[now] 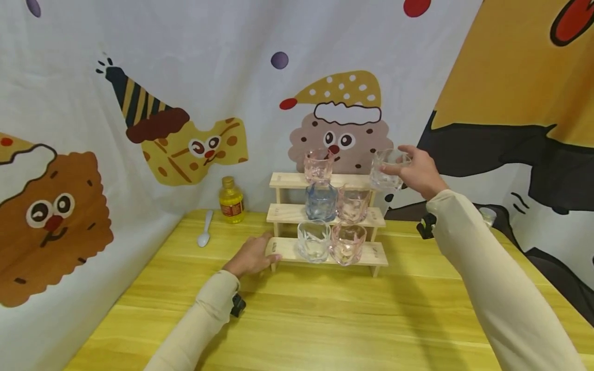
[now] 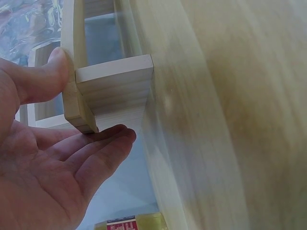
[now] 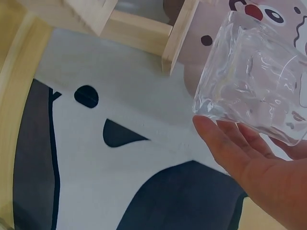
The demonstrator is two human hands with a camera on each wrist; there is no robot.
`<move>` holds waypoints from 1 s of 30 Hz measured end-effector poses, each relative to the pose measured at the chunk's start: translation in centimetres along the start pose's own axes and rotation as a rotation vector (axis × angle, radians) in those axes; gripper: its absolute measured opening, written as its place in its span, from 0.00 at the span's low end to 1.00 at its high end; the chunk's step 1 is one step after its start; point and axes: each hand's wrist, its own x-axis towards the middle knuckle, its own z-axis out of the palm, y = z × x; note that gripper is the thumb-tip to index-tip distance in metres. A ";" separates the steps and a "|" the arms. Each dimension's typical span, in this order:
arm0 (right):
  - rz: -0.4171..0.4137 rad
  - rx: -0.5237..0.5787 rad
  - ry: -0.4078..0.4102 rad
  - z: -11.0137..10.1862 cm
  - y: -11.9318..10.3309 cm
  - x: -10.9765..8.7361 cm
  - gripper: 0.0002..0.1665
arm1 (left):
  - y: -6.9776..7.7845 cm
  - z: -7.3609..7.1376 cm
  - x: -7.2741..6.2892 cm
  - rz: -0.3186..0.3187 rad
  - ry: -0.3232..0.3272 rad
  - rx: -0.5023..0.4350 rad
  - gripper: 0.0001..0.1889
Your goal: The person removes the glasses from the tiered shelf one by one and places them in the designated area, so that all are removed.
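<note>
A three-step wooden stand [image 1: 287,212] stands on the table. My left hand [image 1: 252,255] grips the left end of its lowest step, thumb on the board [image 2: 72,28] and the other fingers at its end. My right hand [image 1: 419,172] holds a clear glass [image 1: 387,170] by its side at the right end of the top step; in the right wrist view the glass [image 3: 259,76] is above the fingers. A pink glass [image 1: 318,166] is on the top step. On the middle step are a blue glass [image 1: 321,202] and a pink one [image 1: 352,204]. The lowest step bears a clear glass [image 1: 314,242] and a pink one [image 1: 348,245].
A bottle of yellow liquid [image 1: 231,201] and a pale spoon [image 1: 204,229] are on the table left of the stand. Behind the stand hangs a printed cloth [image 1: 260,129]. A small clear object [image 1: 487,216] shows beyond my right forearm.
</note>
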 end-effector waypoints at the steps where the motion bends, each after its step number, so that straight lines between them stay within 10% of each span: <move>1: -0.004 -0.009 0.000 -0.2 0.1 -0.2 0.60 | 0.0 0.0 0.0 0.000 -0.002 0.001 0.37; 30: 0.054 -0.073 -0.004 -0.7 6.7 -3.0 0.62 | 0.1 0.1 -0.1 0.001 0.021 0.008 0.33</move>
